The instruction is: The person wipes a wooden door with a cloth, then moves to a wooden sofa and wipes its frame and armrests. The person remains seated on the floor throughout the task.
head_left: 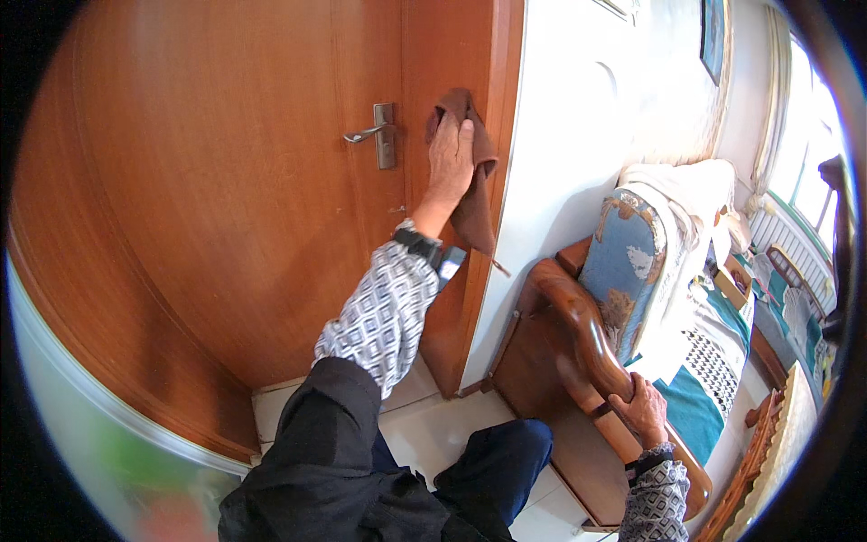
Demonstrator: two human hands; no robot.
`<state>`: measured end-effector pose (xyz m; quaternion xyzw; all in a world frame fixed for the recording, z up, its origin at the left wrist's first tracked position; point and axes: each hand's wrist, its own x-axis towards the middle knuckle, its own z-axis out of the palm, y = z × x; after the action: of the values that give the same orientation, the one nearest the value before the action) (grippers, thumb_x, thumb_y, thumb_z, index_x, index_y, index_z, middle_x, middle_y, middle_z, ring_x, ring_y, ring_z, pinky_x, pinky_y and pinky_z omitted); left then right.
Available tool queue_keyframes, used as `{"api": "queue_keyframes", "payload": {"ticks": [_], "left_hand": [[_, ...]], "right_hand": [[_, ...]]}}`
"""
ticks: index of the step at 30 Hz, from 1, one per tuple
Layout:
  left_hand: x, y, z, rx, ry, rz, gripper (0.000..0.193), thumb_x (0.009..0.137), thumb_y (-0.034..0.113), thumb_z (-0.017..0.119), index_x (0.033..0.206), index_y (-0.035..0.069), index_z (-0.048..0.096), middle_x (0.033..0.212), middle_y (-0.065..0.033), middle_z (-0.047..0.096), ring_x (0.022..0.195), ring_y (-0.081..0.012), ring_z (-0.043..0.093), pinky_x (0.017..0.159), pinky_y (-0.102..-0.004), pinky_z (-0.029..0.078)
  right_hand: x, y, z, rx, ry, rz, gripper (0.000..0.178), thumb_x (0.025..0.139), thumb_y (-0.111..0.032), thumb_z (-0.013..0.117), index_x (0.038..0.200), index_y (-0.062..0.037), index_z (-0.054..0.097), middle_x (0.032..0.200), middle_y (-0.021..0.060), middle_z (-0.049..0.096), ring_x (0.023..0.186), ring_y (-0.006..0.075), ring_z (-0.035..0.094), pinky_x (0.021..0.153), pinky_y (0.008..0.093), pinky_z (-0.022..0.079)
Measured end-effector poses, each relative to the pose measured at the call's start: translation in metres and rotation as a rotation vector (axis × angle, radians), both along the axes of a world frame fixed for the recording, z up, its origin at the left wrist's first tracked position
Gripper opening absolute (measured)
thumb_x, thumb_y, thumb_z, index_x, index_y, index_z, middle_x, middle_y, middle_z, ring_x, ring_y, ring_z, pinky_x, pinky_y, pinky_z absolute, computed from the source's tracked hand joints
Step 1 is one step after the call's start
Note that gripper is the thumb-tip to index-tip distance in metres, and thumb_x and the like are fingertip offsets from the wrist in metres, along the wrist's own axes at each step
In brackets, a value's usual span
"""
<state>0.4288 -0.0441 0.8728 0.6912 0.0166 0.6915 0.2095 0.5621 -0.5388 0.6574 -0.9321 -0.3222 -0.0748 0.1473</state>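
My left hand (451,155) presses a brown cloth (473,210) against the wooden door frame (445,47), just right of the door handle (366,135). Part of the cloth folds over my fingertips and hides them, while its lower end hangs down loose with a small cord at its tip. Lower right, my right hand (644,408) grips the glossy wooden armrest (578,316) of a sofa, its fingers curled over the edge. The brown wooden door (235,163) fills the left of the view and stands closed in its frame.
A blue patterned cushion (623,262) and a white cover (691,194) lean on the sofa behind the armrest. Teal and patterned cloths (695,397) cover the seat. White wall (564,135) runs between door frame and sofa. A cloth-topped wooden piece (768,461) stands lower right.
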Motion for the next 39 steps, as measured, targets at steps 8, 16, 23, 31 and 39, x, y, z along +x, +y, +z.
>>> {"api": "queue_keyframes", "payload": {"ticks": [8, 16, 23, 31, 39], "left_hand": [[0.047, 0.020, -0.134, -0.132, -0.019, 0.228, 0.056, 0.113, 0.032, 0.033, 0.133, -0.019, 0.047, 0.146, -0.0386, 0.044, 0.137, -0.0516, 0.041, 0.118, -0.0510, 0.030], [0.015, -0.052, -0.070, -0.212, -0.104, -0.033, 0.045, 0.112, 0.034, 0.036, 0.107, -0.008, 0.053, 0.108, -0.0283, 0.056, 0.103, -0.0417, 0.054, 0.092, -0.0479, 0.041], [0.020, -0.007, 0.025, -0.022, -0.125, -0.052, 0.039, 0.112, 0.026, 0.037, 0.117, -0.009, 0.053, 0.115, -0.0276, 0.056, 0.108, -0.0410, 0.054, 0.095, -0.0475, 0.041], [0.053, 0.063, -0.139, 0.023, -0.019, 0.185, 0.042, 0.108, 0.013, 0.044, 0.145, -0.007, 0.045, 0.151, -0.0237, 0.046, 0.140, -0.0380, 0.044, 0.118, -0.0392, 0.034], [0.043, 0.083, -0.081, 0.174, 0.013, 0.156, 0.038, 0.104, 0.003, 0.046, 0.141, -0.006, 0.049, 0.138, -0.0238, 0.053, 0.130, -0.0421, 0.049, 0.112, -0.0414, 0.040]], "right_hand": [[0.000, 0.000, -0.003, 0.002, -0.010, -0.001, 0.072, 0.081, -0.050, 0.073, 0.134, -0.0023, 0.059, 0.115, 0.0225, 0.069, 0.110, 0.0381, 0.066, 0.098, 0.0467, 0.051], [-0.001, 0.000, -0.006, 0.012, -0.019, -0.015, 0.072, 0.082, -0.051, 0.073, 0.132, -0.0013, 0.060, 0.112, 0.0220, 0.068, 0.109, 0.0369, 0.066, 0.096, 0.0460, 0.052], [-0.002, 0.008, -0.007, -0.001, -0.017, -0.039, 0.076, 0.078, -0.049, 0.075, 0.134, -0.0005, 0.059, 0.112, 0.0199, 0.068, 0.106, 0.0351, 0.067, 0.095, 0.0448, 0.052], [-0.002, 0.012, -0.009, -0.028, -0.040, -0.032, 0.074, 0.078, -0.045, 0.077, 0.135, -0.0005, 0.058, 0.112, 0.0204, 0.068, 0.106, 0.0357, 0.066, 0.095, 0.0452, 0.052], [-0.006, 0.016, -0.009, -0.045, -0.039, -0.045, 0.076, 0.077, -0.043, 0.079, 0.135, -0.0005, 0.057, 0.113, 0.0200, 0.067, 0.108, 0.0369, 0.065, 0.096, 0.0458, 0.051]]}}
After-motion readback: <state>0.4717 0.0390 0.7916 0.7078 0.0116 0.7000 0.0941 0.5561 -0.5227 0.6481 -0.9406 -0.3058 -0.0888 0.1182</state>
